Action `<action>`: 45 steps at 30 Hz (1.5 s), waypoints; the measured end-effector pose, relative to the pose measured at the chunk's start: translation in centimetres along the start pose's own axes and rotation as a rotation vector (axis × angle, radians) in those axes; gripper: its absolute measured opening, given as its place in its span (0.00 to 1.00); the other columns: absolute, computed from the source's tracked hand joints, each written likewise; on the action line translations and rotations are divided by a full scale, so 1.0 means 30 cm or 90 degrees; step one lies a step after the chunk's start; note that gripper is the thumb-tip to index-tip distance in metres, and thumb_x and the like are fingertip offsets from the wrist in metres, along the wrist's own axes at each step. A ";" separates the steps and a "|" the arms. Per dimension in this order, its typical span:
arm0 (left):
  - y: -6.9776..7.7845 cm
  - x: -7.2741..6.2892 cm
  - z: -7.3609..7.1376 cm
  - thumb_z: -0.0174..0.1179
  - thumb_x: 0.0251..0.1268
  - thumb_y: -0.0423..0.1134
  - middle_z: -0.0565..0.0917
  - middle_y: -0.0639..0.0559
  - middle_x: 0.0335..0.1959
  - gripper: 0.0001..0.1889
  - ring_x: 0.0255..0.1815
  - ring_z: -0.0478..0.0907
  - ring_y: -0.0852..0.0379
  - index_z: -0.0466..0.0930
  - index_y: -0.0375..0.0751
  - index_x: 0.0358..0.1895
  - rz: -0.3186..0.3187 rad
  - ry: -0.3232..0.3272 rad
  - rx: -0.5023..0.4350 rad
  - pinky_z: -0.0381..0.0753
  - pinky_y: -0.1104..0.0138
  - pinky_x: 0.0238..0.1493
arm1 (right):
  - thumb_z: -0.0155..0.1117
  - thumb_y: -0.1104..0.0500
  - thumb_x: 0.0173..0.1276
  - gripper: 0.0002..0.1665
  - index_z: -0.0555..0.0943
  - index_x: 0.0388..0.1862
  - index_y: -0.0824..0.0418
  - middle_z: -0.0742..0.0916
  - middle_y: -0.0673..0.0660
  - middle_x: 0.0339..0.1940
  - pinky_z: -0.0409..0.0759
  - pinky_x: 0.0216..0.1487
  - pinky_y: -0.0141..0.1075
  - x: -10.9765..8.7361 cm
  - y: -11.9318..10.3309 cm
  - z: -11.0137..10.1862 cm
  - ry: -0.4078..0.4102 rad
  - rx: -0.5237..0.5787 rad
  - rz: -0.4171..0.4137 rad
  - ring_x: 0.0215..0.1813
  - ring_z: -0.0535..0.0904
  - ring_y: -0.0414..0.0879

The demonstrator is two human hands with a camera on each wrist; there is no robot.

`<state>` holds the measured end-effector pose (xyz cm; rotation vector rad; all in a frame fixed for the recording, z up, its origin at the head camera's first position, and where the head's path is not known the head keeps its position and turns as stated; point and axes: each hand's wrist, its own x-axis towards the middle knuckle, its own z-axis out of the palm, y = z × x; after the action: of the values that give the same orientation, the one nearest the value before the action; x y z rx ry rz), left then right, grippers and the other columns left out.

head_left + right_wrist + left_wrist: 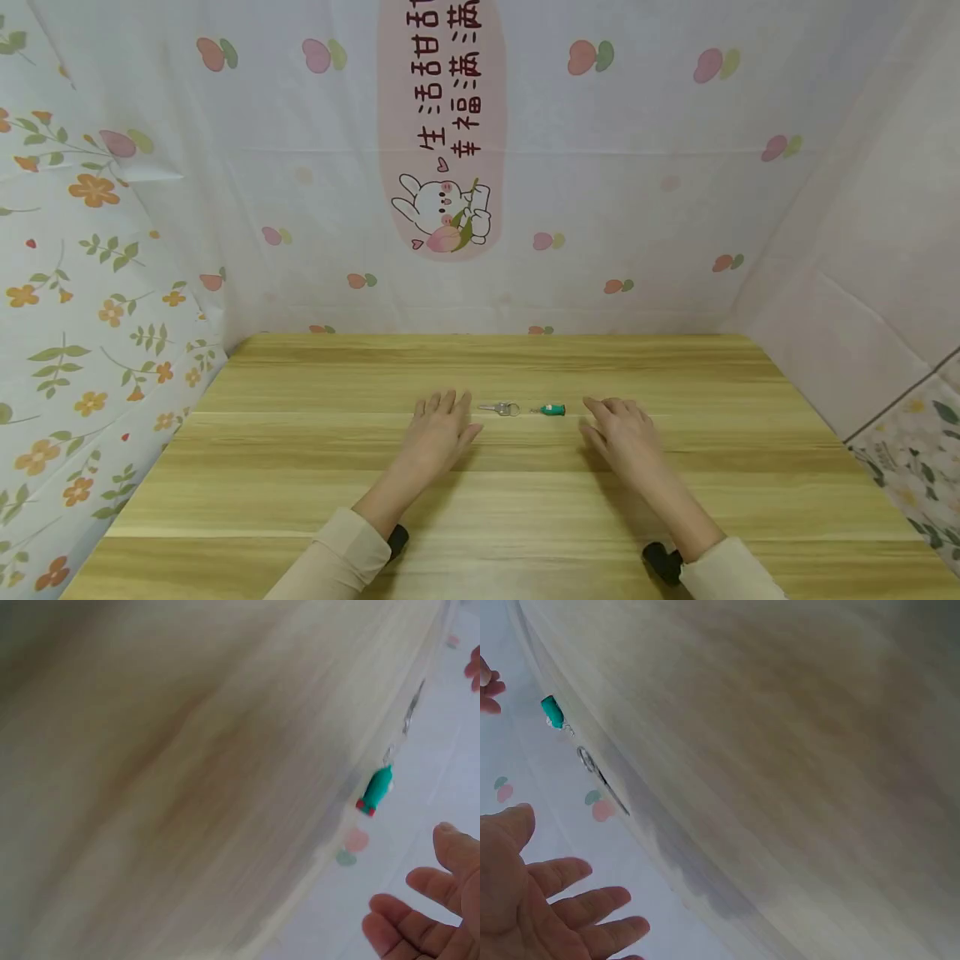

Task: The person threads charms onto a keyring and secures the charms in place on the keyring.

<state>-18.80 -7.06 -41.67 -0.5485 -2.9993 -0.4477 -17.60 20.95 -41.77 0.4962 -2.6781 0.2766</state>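
A silver key on a split ring (501, 408) lies on the table just right of my left hand (438, 429). To its right is a small green charm (553, 410) with a short chain at its left end, apart from the key ring. In the right wrist view the charm (377, 787) shows red bits at one end. My left hand is spread with the fingers pointing forward, holding nothing. My right hand (621, 432) is to the right of the charm, fingers loosely extended and nothing in them.
The wood-grain table (510, 517) reaches back to a white printed cloth (637, 167) with a rabbit picture. Flowered cloth (90, 275) hangs at the left side. A black wrist mount (663, 563) sits under the right forearm.
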 end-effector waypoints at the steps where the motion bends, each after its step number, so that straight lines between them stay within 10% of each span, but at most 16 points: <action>1: 0.002 0.008 0.003 0.47 0.72 0.52 0.67 0.35 0.66 0.28 0.67 0.62 0.35 0.64 0.38 0.67 0.005 -0.004 -0.001 0.57 0.44 0.67 | 0.70 0.59 0.58 0.23 0.79 0.52 0.66 0.84 0.65 0.41 0.77 0.45 0.54 0.010 -0.004 0.008 0.004 0.008 -0.008 0.45 0.79 0.61; 12: 0.035 0.097 0.038 0.63 0.61 0.41 0.84 0.46 0.46 0.15 0.47 0.82 0.50 0.82 0.40 0.49 0.050 0.059 -0.005 0.79 0.57 0.50 | 0.74 0.66 0.50 0.14 0.84 0.38 0.63 0.85 0.59 0.33 0.78 0.32 0.40 0.117 -0.042 0.084 -0.021 0.052 -0.030 0.35 0.79 0.52; 45: 0.124 0.224 0.120 0.64 0.60 0.41 0.80 0.49 0.43 0.15 0.41 0.76 0.52 0.81 0.47 0.51 -0.026 0.012 -0.031 0.77 0.60 0.43 | 0.72 0.66 0.52 0.08 0.84 0.33 0.59 0.83 0.57 0.34 0.79 0.37 0.45 0.186 -0.066 0.151 -0.150 0.084 0.029 0.39 0.77 0.53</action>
<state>-23.80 -0.41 -43.35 -0.4843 -2.9940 -0.5266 -23.21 16.26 -43.26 0.5374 -2.9163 0.4345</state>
